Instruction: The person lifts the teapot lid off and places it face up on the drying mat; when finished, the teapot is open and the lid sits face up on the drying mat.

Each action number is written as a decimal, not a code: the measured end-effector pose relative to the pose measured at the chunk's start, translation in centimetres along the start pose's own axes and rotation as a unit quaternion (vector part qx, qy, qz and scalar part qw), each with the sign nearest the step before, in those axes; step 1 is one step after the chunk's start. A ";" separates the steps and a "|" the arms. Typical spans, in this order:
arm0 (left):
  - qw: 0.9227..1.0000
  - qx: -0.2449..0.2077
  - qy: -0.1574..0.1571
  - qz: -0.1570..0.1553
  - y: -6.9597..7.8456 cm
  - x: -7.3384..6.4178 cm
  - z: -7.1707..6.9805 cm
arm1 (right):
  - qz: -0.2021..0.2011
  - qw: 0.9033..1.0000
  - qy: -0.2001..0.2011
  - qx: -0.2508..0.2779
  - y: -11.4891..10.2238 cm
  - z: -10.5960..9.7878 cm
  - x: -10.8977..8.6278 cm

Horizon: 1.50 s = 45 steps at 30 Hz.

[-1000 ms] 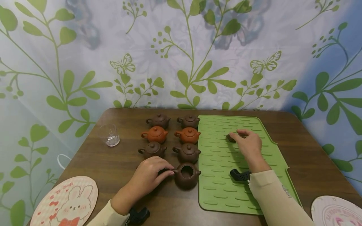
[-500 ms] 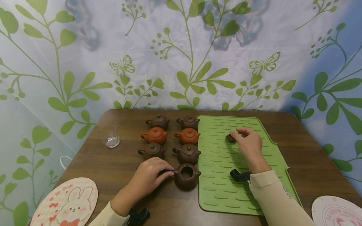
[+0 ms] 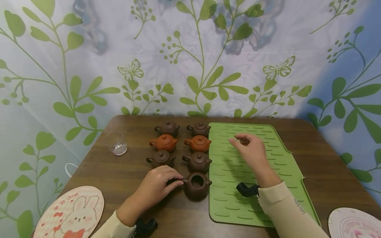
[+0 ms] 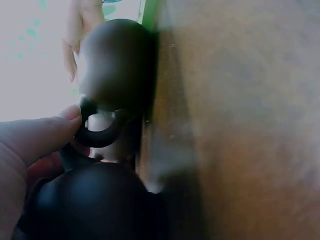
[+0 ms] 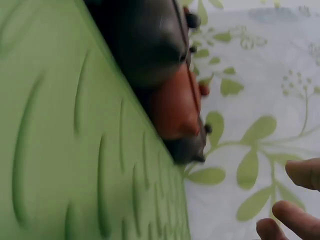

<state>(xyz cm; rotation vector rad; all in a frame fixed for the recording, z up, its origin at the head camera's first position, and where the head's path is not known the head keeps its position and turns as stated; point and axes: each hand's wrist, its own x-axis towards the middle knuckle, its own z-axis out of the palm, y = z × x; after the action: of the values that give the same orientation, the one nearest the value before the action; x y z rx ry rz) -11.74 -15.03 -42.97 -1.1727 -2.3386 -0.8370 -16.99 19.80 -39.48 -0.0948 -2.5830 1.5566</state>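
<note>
Head view: at your far left, the rabbit placemat [image 3: 72, 218] carries red lettering (too small to read). Your left hand [image 3: 157, 185] pinches the handle of the open-topped brown teapot [image 3: 195, 194], nearest you in its column, beside the green mat [image 3: 224, 201]. Your right hand [image 3: 252, 152] is over that mat, thumb and forefinger extended, tips apart; a dark patch between the fingers is unclear. Your right sleeve [image 3: 287, 210] bears illegible print; the pink-printed placemat [image 3: 354, 224] shows lettering, also illegible.
</note>
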 end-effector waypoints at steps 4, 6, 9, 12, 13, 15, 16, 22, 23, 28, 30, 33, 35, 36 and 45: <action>1.000 -0.005 -0.005 -0.004 0.1 0.2 -0.5 | -0.034 0.999 -0.027 0.001 -1.2 1.0 -0.7; 1.000 -0.005 -0.007 -0.006 0.1 0.4 -0.8 | -0.053 0.998 -0.040 -0.004 -1.7 1.5 -1.0; 1.000 0.000 -0.011 -0.009 0.1 0.7 -1.3 | -0.079 0.995 -0.058 -0.009 -2.3 2.2 -1.3; 1.000 0.003 -0.013 -0.011 0.1 1.3 -1.8 | -0.092 0.993 -0.073 -0.012 -2.8 2.6 -1.7; 1.000 0.001 -0.013 -0.014 0.0 1.6 -1.9 | -0.093 0.993 -0.077 -0.013 -2.9 2.8 -1.8; 1.000 -0.006 -0.014 -0.021 -0.2 2.2 -2.2 | -0.098 0.992 -0.083 -0.020 -3.1 3.1 -1.9; 1.000 -0.010 -0.015 -0.025 -0.4 2.5 -2.2 | -0.101 0.991 -0.086 -0.023 -3.1 3.2 -1.9; 0.996 -0.042 -0.039 -0.071 -1.1 4.3 -2.7 | -0.121 0.985 -0.117 -0.029 -3.3 4.4 -1.9; 0.994 -0.048 -0.046 -0.082 -1.2 4.7 -2.9 | -0.124 0.984 -0.123 -0.029 -3.3 4.6 -1.9; 0.986 -0.047 -0.091 -0.132 -1.5 6.4 -4.2 | -0.127 0.981 -0.142 -0.038 -3.6 5.4 -1.8; 0.983 -0.050 -0.102 -0.147 -1.7 7.1 -4.8 | -0.130 0.980 -0.146 -0.046 -3.6 5.6 -1.7; 0.978 -0.069 -0.102 -0.168 -2.3 8.2 -5.6 | -0.135 0.978 -0.150 -0.052 -3.6 6.0 -1.6; 0.975 -0.081 -0.103 -0.180 -2.8 8.7 -5.9 | -0.138 0.977 -0.151 -0.054 -3.5 6.1 -1.5; 0.973 -0.084 -0.109 -0.183 -3.1 8.9 -5.9 | -0.139 0.977 -0.151 -0.054 -3.5 6.2 -1.5; 0.954 -0.104 -0.208 -0.190 -5.5 9.3 -4.2 | -0.153 0.974 -0.156 -0.057 -2.9 6.9 -1.5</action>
<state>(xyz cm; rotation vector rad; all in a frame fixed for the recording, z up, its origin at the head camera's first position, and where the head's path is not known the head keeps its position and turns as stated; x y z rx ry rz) -21.22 -14.94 -36.31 -1.0756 -2.9482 -1.0729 -16.40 12.18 -40.18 0.5524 -2.7460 1.4036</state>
